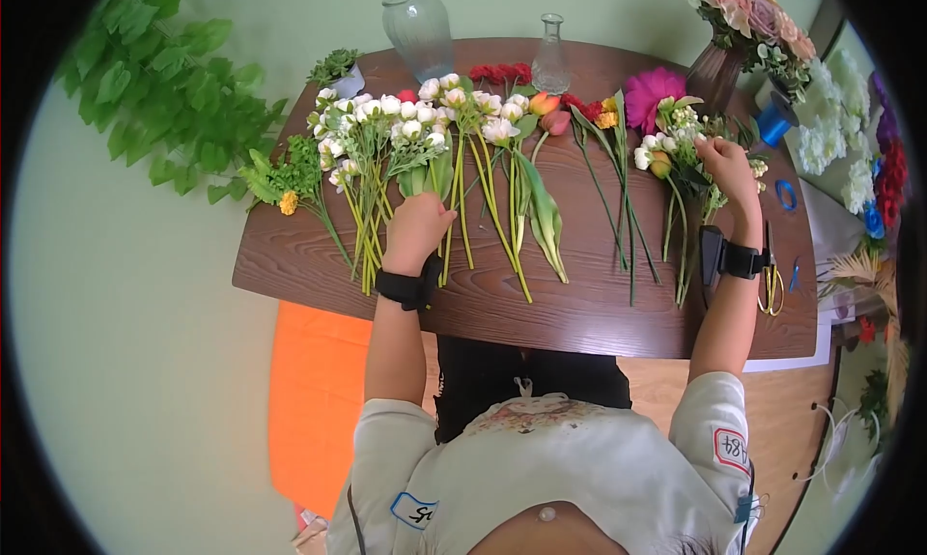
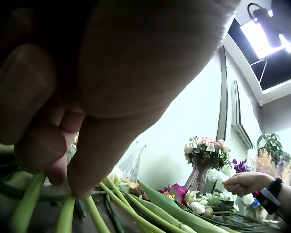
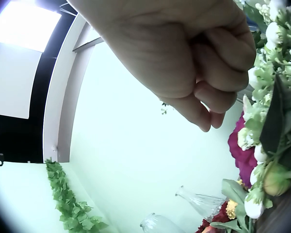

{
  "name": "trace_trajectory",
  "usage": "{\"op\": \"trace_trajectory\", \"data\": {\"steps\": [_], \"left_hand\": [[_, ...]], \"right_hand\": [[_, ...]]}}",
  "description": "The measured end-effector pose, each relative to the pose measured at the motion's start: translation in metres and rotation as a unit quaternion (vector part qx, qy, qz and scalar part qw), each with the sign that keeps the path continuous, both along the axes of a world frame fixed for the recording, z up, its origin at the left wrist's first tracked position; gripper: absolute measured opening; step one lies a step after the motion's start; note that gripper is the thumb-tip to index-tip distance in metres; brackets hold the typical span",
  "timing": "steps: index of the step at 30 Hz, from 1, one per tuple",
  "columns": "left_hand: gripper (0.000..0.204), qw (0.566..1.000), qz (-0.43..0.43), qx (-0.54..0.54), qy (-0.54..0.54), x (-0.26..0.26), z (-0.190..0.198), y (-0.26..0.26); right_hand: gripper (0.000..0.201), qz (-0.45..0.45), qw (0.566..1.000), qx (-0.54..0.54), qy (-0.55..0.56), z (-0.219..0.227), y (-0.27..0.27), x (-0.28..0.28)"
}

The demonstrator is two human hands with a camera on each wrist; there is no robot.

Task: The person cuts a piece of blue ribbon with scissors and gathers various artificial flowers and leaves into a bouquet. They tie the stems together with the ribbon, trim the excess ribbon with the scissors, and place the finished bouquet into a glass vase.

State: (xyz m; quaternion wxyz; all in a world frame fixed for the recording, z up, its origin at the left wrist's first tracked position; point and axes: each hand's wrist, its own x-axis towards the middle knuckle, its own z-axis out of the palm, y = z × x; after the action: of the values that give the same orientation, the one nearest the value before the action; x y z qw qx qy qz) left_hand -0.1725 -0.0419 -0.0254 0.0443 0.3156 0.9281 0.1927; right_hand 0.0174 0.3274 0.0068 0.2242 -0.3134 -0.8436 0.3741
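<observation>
In the head view my left hand point(image 1: 417, 231) is over the stems of the white flowers point(image 1: 391, 111) at the table's left. Its thumb and curled fingers pinch a green stem point(image 2: 65, 213), seen close up in the left wrist view; the fingers hide the stem's upper part. My right hand point(image 1: 731, 176) is raised beside a bunch of small white blossoms point(image 1: 681, 130) at the table's right. Its fingers curl in with the thumb against them, and nothing shows between the fingertips in the right wrist view. A small green sprig point(image 3: 164, 109) appears past the thumb's edge.
On the brown table point(image 1: 579, 313) lie tulips point(image 1: 554, 120), a magenta flower point(image 1: 653, 99) and scissors point(image 1: 772, 289). A large glass vase point(image 1: 417, 28), a slim glass bottle point(image 1: 551, 57) and a vase of pink flowers point(image 1: 715, 77) stand at the back. A blue ribbon spool point(image 1: 775, 120) is at right.
</observation>
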Motion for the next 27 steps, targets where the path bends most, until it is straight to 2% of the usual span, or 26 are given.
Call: {"op": "trace_trajectory", "data": {"steps": [5, 7, 9, 11, 13, 17, 19, 21, 23, 25, 27], "left_hand": [[0.022, 1.000, -0.009, -0.008, -0.020, 0.001, 0.004, -0.003], [0.020, 0.997, 0.032, 0.060, -0.046, 0.004, 0.023, -0.012], [0.022, 0.995, 0.077, 0.060, 0.002, -0.005, 0.030, -0.029], [0.023, 0.981, 0.191, -0.007, 0.043, -0.015, 0.034, -0.044], [0.020, 0.973, 0.218, -0.057, 0.050, -0.036, 0.012, -0.065], [0.018, 0.975, 0.208, -0.069, -0.027, -0.041, 0.000, -0.074], [0.016, 0.979, 0.201, -0.045, 0.002, -0.041, -0.007, -0.076], [0.015, 0.979, 0.199, -0.030, 0.009, -0.032, 0.004, -0.077], [0.015, 0.978, 0.189, 0.028, 0.085, -0.022, 0.013, -0.079], [0.015, 0.974, 0.201, 0.031, 0.104, -0.006, 0.035, -0.071], [0.013, 0.964, 0.204, 0.111, 0.132, 0.003, 0.047, -0.068]], "right_hand": [[0.032, -0.025, 0.995, -0.086, 0.045, -0.019, 0.016, 0.002], [0.032, -0.030, 0.993, -0.105, 0.049, -0.022, 0.017, 0.002], [0.031, -0.035, 0.992, -0.104, 0.057, -0.023, 0.018, 0.002], [0.031, -0.035, 0.992, -0.104, 0.067, -0.023, 0.018, -0.001], [0.031, -0.045, 0.993, -0.080, 0.078, -0.024, 0.017, -0.003], [0.032, -0.054, 0.995, -0.045, 0.069, -0.028, 0.019, -0.006], [0.032, -0.045, 0.995, -0.055, 0.075, -0.036, 0.027, -0.007], [0.033, -0.038, 0.994, -0.065, 0.085, -0.038, 0.029, -0.009], [0.034, -0.036, 0.993, -0.058, 0.100, -0.039, 0.030, -0.008], [0.034, -0.042, 0.992, -0.045, 0.107, -0.035, 0.025, -0.008], [0.034, -0.046, 0.992, -0.031, 0.112, -0.032, 0.018, -0.010]]}}
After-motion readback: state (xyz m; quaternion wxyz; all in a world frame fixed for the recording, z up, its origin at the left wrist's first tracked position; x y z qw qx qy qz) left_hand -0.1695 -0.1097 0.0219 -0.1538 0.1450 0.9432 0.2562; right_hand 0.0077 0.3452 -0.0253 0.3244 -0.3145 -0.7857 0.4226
